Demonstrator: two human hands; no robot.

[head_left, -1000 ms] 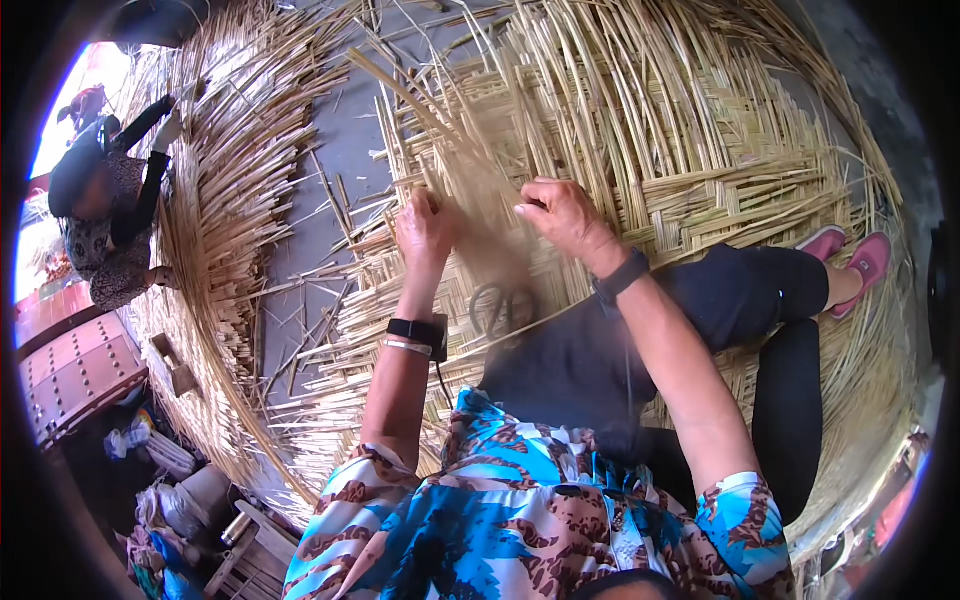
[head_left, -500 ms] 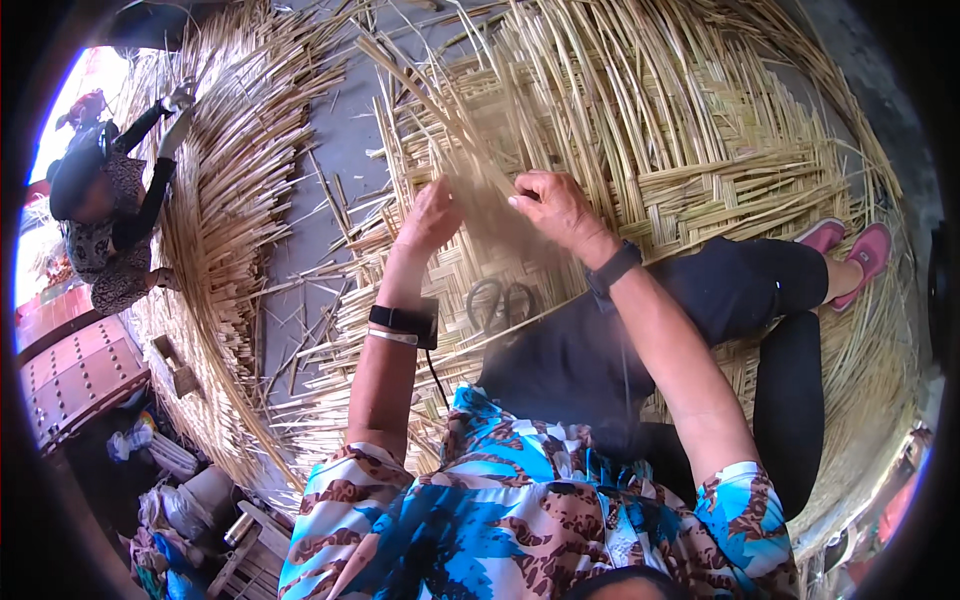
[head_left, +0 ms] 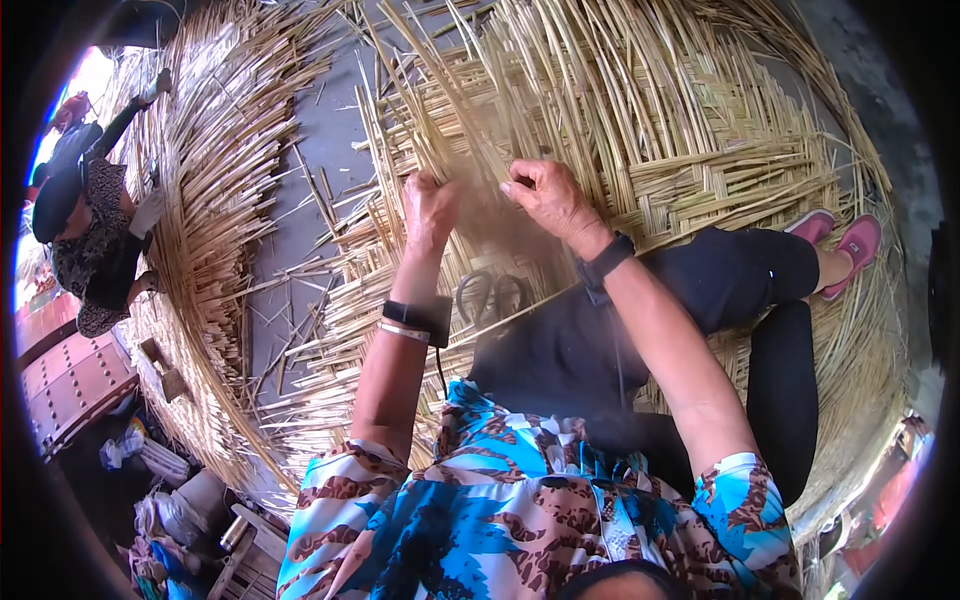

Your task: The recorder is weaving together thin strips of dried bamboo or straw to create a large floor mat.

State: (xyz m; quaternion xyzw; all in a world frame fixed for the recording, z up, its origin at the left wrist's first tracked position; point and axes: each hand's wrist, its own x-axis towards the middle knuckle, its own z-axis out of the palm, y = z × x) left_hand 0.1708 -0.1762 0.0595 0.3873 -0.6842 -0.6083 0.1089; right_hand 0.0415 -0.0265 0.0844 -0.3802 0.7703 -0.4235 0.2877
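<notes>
A large woven reed mat of pale flattened strips spreads under and in front of me. My left hand is closed on reed strips that run up and away from its fingers. Beside it, my right hand is curled in a pinch on a reed strip, and that strip's end is partly lost in a blurred patch between the hands. Both hands hover just over the weave, a small gap apart. Close below them, a pair of scissors lies on the mat near my thigh, dark loop handles showing.
Across a strip of grey floor with reed scraps, another person bends over a second reed mat. A wooden block rests on that mat. A studded red chest and bundled bags stand at lower left.
My left hand has turned more upright and shifted slightly left; my right hand has risen slightly. The reed strips swung to a steeper angle. The other person's hands have moved apart.
</notes>
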